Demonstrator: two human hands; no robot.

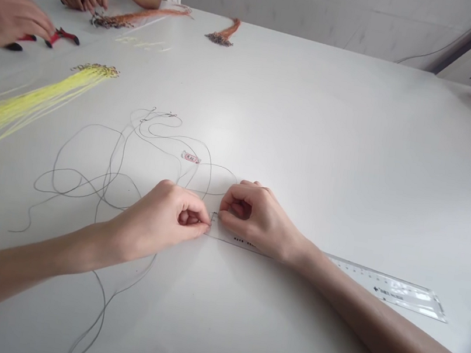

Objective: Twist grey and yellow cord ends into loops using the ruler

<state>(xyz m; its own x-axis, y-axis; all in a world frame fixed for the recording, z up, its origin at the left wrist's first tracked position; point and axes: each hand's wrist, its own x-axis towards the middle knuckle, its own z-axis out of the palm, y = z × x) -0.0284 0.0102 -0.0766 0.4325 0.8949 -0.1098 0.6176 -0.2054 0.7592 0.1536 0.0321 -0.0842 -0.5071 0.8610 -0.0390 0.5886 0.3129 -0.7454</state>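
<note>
Clear ruler point(387, 287) runs rightward beneath my right grip point(251, 217); left grip point(158, 218) meets it, both pinched on something too small to tell.

White table point(357, 130): clear plastic ruler point(387, 287), loose grey line point(55, 164), yellow cord bundle point(20, 103), orange cord bundles point(226, 30), red-handled pliers point(64, 37)

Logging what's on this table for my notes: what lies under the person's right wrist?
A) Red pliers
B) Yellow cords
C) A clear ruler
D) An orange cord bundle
C: the clear ruler shows on both sides of the wrist of the right hand.
</note>
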